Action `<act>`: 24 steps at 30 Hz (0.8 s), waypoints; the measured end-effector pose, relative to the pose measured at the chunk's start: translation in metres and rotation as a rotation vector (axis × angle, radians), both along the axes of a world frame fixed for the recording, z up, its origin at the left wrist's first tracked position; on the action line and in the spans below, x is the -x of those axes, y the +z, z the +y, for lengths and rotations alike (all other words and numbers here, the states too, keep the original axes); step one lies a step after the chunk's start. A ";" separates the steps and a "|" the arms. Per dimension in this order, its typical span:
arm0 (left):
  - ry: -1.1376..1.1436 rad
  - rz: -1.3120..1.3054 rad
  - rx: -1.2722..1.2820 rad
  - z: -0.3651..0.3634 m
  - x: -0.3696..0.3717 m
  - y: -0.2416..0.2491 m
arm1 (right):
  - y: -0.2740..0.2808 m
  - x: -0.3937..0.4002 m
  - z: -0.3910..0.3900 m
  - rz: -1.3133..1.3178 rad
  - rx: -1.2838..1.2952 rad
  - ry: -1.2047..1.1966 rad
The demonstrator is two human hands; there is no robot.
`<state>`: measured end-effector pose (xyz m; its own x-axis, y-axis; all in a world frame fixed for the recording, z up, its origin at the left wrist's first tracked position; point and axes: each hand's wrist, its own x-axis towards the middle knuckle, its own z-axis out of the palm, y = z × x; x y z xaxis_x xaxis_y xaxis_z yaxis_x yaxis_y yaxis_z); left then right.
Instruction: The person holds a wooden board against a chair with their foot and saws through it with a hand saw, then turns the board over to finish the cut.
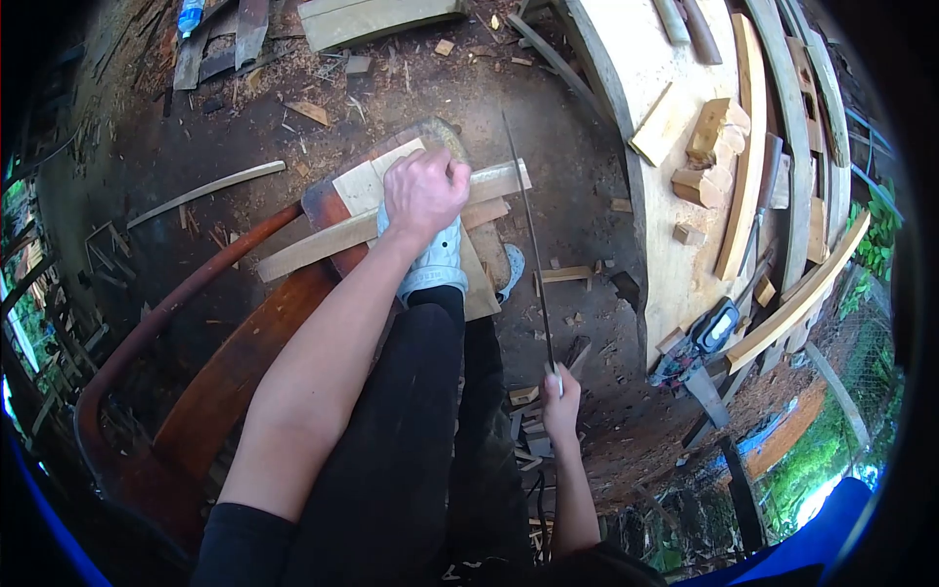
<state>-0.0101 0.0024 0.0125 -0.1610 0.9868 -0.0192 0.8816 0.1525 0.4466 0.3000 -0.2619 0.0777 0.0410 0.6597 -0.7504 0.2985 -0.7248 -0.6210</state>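
Note:
A curved pale wooden piece [323,245] lies across a low wooden support, its right end sticking out past my raised foot. My left hand [426,191] is closed over this piece, just above the light-coloured shoe [433,259] that rests on the wood. In my right hand [560,401], low and to the right, is the handle end of a long thin saw [533,235]. Its blade points up and away, passing beside the right end of the wooden piece. Contact between blade and wood cannot be made out.
At right stands a workbench [675,245] with cut blocks [717,130], curved strips [748,157] and a power tool [714,328]. A reddish-brown curved chair part [186,289] stands at left. Wood scraps litter the ground, and a thick beam [377,20] lies at the top.

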 end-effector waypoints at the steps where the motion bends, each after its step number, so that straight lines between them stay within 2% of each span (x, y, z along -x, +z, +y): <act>1: 0.001 -0.009 -0.019 -0.001 0.000 -0.001 | -0.006 0.008 0.014 0.010 -0.002 -0.026; 3: -0.001 -0.012 -0.045 0.001 -0.001 -0.001 | -0.032 0.030 0.055 0.008 -0.047 -0.017; 5: 0.009 0.016 0.002 0.001 -0.001 0.000 | -0.048 0.058 0.120 -0.061 -0.198 0.115; 7: 0.004 0.025 0.007 0.001 0.001 0.000 | -0.059 0.082 0.172 -0.055 -0.235 0.095; 10: -0.002 0.035 -0.005 0.000 -0.003 0.001 | -0.060 0.083 0.189 -0.104 -0.208 0.111; 12: -0.003 0.047 -0.031 -0.001 -0.005 0.001 | -0.051 0.077 0.173 -0.132 -0.183 0.119; 14: 0.000 0.061 -0.001 0.001 -0.004 0.001 | -0.049 0.062 0.136 -0.036 -0.163 0.066; 16: -0.001 0.057 0.009 0.002 -0.003 0.003 | -0.035 0.039 0.082 -0.066 -0.208 0.096; 20: -0.006 0.033 0.038 0.001 -0.001 0.000 | -0.004 -0.014 -0.030 -0.008 -0.102 0.110; 24: 0.003 0.011 0.006 0.000 -0.002 -0.001 | 0.001 -0.009 0.003 0.021 0.000 0.093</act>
